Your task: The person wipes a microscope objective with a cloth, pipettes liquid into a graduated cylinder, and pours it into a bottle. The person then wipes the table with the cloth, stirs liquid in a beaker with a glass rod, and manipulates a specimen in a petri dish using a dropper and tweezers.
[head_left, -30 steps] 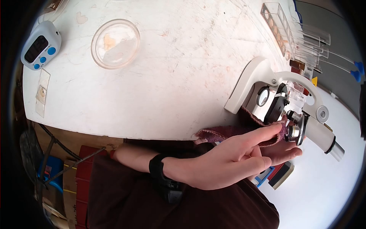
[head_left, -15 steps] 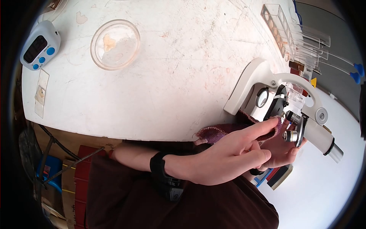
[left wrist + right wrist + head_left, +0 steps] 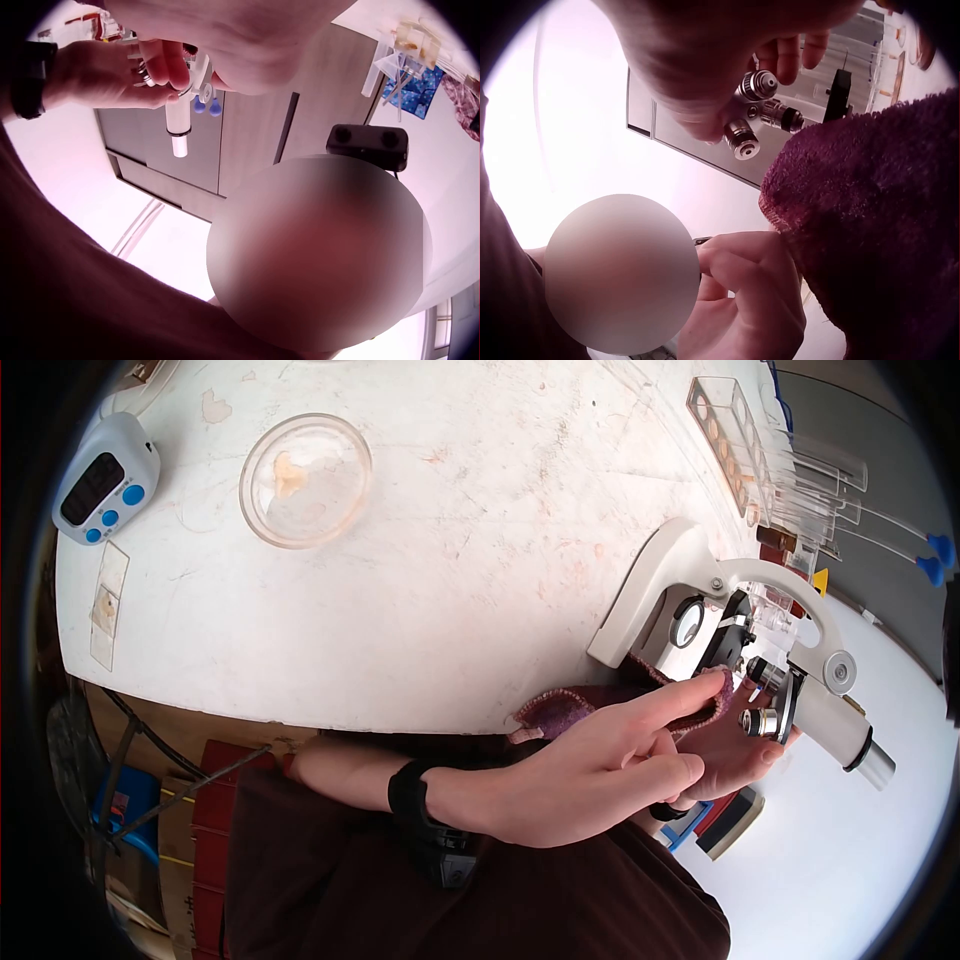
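Note:
My left hand pinches a purple terry cloth beside the objectives of a white microscope. The cloth hangs from under the fingers over the table's front edge; part lies by the microscope's base. Beyond it, my right hand, partly hidden by the left, has its fingers round the nosepiece. A silver objective stands bare next to the cloth. In the right wrist view three objectives show, one a silver objective beside the thumb, with the cloth just to their right.
A petri dish with a pale piece in it stands at the back left. Farther left are a blue-buttoned timer and a glass slide. Clear test-tube racks and droppers with blue bulbs stand behind the microscope.
The cloth and left fingers have drawn slightly left, off the silver objective they touched earlier. My right hand's fingers have shifted round the nosepiece. The microscope's tube has shifted slightly.

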The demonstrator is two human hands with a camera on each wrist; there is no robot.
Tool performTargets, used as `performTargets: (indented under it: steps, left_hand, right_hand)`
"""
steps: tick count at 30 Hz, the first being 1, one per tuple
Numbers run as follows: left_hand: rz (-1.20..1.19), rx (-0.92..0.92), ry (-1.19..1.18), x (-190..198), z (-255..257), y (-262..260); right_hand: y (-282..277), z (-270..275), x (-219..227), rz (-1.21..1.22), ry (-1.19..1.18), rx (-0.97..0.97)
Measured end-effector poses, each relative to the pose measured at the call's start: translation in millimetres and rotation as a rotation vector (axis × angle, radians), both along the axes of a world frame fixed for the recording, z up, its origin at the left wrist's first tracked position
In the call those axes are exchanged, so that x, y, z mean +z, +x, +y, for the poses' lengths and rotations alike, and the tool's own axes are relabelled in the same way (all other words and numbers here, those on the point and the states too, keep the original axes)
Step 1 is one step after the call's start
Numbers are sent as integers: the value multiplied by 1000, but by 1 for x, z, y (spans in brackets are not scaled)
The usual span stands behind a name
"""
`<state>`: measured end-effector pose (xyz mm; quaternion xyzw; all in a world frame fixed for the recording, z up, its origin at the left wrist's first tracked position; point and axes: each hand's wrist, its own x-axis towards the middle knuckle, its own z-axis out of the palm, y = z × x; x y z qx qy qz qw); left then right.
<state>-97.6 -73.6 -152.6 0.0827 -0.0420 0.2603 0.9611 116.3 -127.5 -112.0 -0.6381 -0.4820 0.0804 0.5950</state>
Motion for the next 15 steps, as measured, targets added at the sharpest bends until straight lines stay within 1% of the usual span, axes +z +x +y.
performTargets:
  steps: [4, 6, 7, 9, 10, 12, 13, 15]
  left_hand:
    - [22, 6, 8, -1, 0, 0]
    - [13, 11, -13, 1, 1, 0]
    - [5, 17, -34, 2, 0, 0]
    - [2, 9, -27, 0, -1, 0]
    - [-1, 2, -20, 0, -2, 0]
    - [-9, 3, -21, 0, -1, -1]
    - [-19, 4, -22, 1, -1, -1]
    - [-5, 13, -1, 0, -1, 0]
  right_hand:
    - [-8, 6, 0, 94, 67, -22]
    - [-1, 1, 1, 177, 89, 62]
    - [2, -3, 1, 176, 90, 61]
    - [8, -9, 2, 327, 121, 89]
    - [6, -9, 2, 328, 121, 89]
    - [0, -9, 2, 372, 144, -22]
    - [1, -9, 1, 372, 144, -22]
    - [4, -9, -1, 232, 140, -42]
